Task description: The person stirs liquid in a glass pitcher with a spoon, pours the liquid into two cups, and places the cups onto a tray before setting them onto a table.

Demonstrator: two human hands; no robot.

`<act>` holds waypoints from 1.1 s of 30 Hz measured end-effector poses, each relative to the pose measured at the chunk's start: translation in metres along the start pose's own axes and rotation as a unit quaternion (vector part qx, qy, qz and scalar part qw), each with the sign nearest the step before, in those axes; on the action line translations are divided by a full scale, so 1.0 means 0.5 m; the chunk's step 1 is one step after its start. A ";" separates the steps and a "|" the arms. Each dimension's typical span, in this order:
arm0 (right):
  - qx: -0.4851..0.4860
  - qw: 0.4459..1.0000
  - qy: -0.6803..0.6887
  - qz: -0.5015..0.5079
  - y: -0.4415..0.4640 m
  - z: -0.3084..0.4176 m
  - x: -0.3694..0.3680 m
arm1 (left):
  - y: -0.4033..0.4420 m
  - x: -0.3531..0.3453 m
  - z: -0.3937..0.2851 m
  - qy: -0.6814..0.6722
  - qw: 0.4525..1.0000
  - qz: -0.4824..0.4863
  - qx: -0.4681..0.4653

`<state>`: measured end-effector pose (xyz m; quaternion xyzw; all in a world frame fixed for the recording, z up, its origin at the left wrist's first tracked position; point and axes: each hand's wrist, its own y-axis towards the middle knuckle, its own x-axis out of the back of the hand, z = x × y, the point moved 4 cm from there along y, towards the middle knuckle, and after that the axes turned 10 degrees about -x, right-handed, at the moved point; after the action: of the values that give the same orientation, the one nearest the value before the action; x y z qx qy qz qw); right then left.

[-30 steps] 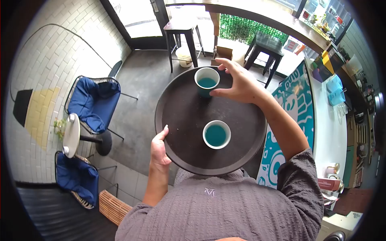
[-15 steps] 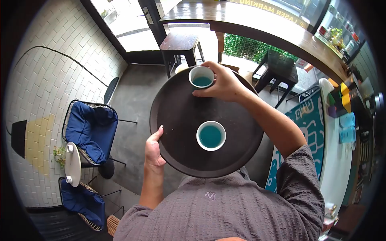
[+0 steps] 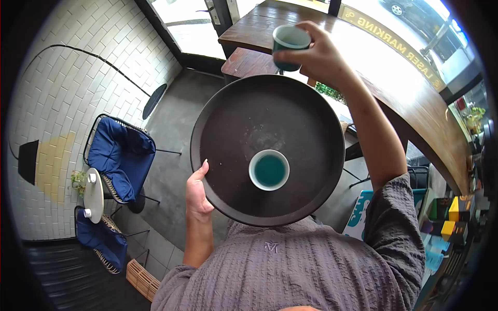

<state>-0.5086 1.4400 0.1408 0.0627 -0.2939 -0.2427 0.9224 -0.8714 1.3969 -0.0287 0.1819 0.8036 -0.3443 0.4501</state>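
My left hand (image 3: 198, 194) grips the left rim of a round dark brown tray (image 3: 306, 124), thumb on top and the other fingers hidden beneath. A cup (image 3: 269, 170) with a white rim, holding what looks like teal liquid, stands on the tray right of and below its middle. Beyond the tray's far edge, my right hand (image 3: 327, 59) is closed round a second cup (image 3: 290, 36), dark teal outside and pale inside. That cup is raised, near the wooden counter. Its contents are hard to see from here.
A long wooden counter (image 3: 394, 88) runs along the window, with a wooden stool (image 3: 249, 61) at its left end. Blue-cushioned chairs (image 3: 124, 160) flank a small white table (image 3: 93, 199) by the brick wall. Boxes (image 3: 459, 210) stand at the right.
My right hand has lifted the second cup off the tray's far side and carried it forward, towards the counter. The counter now appears closer. My left hand keeps its hold on the tray.
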 end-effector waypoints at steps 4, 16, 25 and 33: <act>0.019 0.999 0.001 -0.047 0.171 -0.081 0.012 | 0.072 0.013 -0.065 0.013 0.999 -0.017 -0.026; -0.128 0.982 -0.085 -0.113 0.483 -0.253 -0.101 | 0.253 0.035 -0.322 0.032 0.996 -0.037 -0.073; -0.131 0.975 -0.128 -0.123 0.562 -0.306 -0.146 | 0.289 0.028 -0.401 0.071 0.989 -0.059 -0.117; -0.141 0.974 -0.137 -0.115 0.596 -0.333 -0.157 | 0.283 0.026 -0.384 0.074 0.981 -0.081 -0.158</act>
<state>-0.3468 1.7341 0.0412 -0.0683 -0.3713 -0.3926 0.8386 -0.9078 1.6327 -0.0261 0.0675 0.8910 -0.2335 0.3833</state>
